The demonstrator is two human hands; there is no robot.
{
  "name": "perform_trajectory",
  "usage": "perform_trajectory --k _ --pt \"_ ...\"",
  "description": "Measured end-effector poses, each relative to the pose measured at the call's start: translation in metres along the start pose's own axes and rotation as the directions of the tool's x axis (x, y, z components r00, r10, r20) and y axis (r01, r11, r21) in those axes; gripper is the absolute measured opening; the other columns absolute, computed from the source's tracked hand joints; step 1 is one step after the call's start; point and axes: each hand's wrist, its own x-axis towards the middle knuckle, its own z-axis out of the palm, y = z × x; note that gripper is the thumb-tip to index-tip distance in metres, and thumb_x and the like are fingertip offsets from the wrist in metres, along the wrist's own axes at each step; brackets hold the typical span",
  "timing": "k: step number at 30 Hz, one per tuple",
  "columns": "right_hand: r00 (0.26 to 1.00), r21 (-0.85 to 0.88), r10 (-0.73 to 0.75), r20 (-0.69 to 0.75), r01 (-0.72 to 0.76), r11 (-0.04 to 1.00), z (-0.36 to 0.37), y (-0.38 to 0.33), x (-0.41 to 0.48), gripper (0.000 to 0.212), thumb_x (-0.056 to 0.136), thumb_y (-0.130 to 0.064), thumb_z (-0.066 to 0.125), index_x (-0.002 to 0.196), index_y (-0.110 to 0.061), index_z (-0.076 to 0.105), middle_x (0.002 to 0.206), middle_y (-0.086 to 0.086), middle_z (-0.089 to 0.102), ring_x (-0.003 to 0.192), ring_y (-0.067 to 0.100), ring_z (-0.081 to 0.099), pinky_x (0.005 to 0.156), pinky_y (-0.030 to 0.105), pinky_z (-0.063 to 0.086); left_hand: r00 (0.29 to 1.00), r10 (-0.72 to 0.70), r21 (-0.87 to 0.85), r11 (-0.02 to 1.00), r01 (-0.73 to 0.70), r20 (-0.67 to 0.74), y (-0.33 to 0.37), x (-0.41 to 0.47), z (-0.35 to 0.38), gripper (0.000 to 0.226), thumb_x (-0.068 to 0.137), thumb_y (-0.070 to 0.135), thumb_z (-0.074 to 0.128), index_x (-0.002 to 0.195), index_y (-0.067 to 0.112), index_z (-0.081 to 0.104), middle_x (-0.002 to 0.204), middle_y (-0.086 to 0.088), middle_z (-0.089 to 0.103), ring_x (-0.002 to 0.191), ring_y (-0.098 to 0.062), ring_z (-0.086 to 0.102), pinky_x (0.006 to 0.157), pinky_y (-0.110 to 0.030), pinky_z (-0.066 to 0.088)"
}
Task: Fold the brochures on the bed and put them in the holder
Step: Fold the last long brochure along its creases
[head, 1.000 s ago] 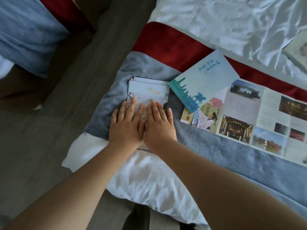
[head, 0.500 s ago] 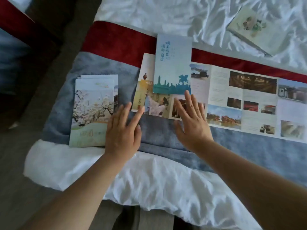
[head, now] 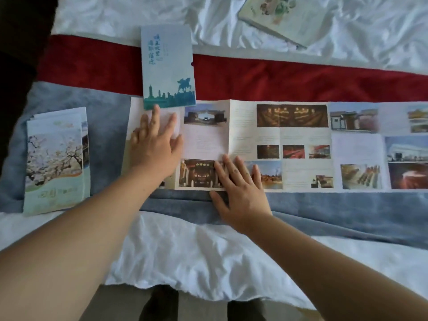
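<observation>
Left fingers (head: 158,117) straight and spread, flat on the end panel of the unfolded brochure (head: 291,137), the longest tip touching the bottom edge of the blue folded brochure (head: 168,66); right fingers (head: 231,169) straight, slightly apart, flat on the brochure's near edge by a crease, thumb off on the grey blanket (head: 104,128); neither left hand (head: 155,147) nor right hand (head: 240,191) grips anything. The long sheet lies opened flat across the blanket, running out of view to the right; folded stack (head: 55,163) well apart to the left; another booklet (head: 278,22) on the white sheet (head: 185,251); holder not in view. Judgement: thin, light, floppy paper on soft bedding; probably slick-coated, would slide or buckle if pushed; creases look pre-set, so pinch an end panel's edge, fold along them, and pin the rest with a flat palm.
</observation>
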Motion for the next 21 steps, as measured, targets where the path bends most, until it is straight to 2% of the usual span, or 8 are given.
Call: perform_trajectory --k 5,7,9,12,15,17,21 --pt "0.997 0.086 -0.083 0.009 0.082 0.993 0.020 0.010 -0.044 0.066 0.105 -0.054 0.021 0.165 -0.032 0.005 0.172 -0.009 -0.011 0.157 0.016 -0.020 0.128 0.050 -0.003 0.998 0.021 -0.013 1.000 -0.022 -0.053 -0.007 -0.011 0.016 0.063 0.106 0.057 0.016 0.164 0.035 0.002 0.172 -0.006 -0.015 0.158 -0.034 -0.003 0.127 -0.053 0.008" --pt "0.992 0.149 -0.123 -0.022 0.125 0.981 0.020 0.019 -0.052 0.063 0.107 -0.049 0.024 0.165 -0.029 0.012 0.173 -0.007 -0.004 0.158 0.016 -0.012 0.129 0.048 0.005 0.993 0.086 -0.001 0.996 -0.086 -0.080 -0.012 -0.027 0.023 0.063 0.107 0.054 0.019 0.164 0.030 0.008 0.172 -0.009 -0.006 0.158 -0.035 0.002 0.127 -0.056 0.014" --pt "0.993 0.166 -0.109 -0.050 0.116 0.979 0.011 0.032 -0.051 0.063 0.107 -0.051 0.022 0.165 -0.029 0.011 0.173 -0.004 -0.005 0.158 0.016 -0.012 0.130 0.045 0.004 0.988 0.119 0.004 0.993 -0.119 -0.099 -0.013 -0.048 0.030 0.068 0.103 0.055 0.024 0.164 0.025 0.016 0.172 -0.013 0.003 0.157 -0.038 0.007 0.126 -0.058 0.014" --pt "0.996 0.053 0.034 -0.086 -0.029 0.998 -0.005 0.071 -0.044 0.068 0.105 -0.061 0.015 0.164 -0.034 -0.006 0.170 -0.001 -0.023 0.155 0.018 -0.025 0.127 0.043 -0.009 0.995 0.014 -0.055 0.998 -0.020 -0.102 -0.006 -0.074 0.045 0.086 0.096 0.071 0.026 0.165 0.022 0.010 0.172 -0.016 0.000 0.158 -0.038 0.000 0.126 -0.057 0.003" --pt "0.944 0.023 0.286 -0.167 -0.286 0.958 -0.017 0.124 -0.043 0.072 0.101 -0.069 0.010 0.162 -0.038 -0.015 0.168 0.001 -0.029 0.154 0.021 -0.028 0.128 0.047 -0.006 0.988 -0.106 -0.099 0.991 0.095 -0.114 -0.006 -0.084 0.058 0.103 0.087 0.085 0.025 0.165 0.020 0.005 0.171 -0.016 -0.007 0.158 -0.037 -0.006 0.124 -0.061 -0.001" --pt "0.894 0.016 0.408 -0.186 -0.412 0.911 -0.023 0.154 -0.049 0.075 0.098 -0.076 0.006 0.159 -0.042 -0.019 0.167 0.000 -0.030 0.154 0.021 -0.028 0.128 0.047 -0.007 0.985 -0.124 -0.126 0.986 0.108 -0.124 -0.010 -0.084 0.063 0.110 0.084 0.089 0.023 0.165 0.017 0.003 0.171 -0.015 -0.008 0.158 -0.036 -0.007 0.124 -0.062 -0.003" --pt "0.865 0.049 0.451 -0.218 -0.452 0.891 -0.029 0.182 -0.057 0.076 0.096 -0.076 0.008 0.162 -0.042 -0.008 0.171 -0.004 -0.020 0.156 0.017 -0.023 0.128 0.048 -0.007 0.982 -0.114 -0.125 0.988 0.096 -0.150 -0.011 -0.084 0.065 0.109 0.085 0.088 0.023 0.165 0.017 0.002 0.171 -0.018 -0.008 0.157 -0.040 -0.009 0.123 -0.064 -0.005"
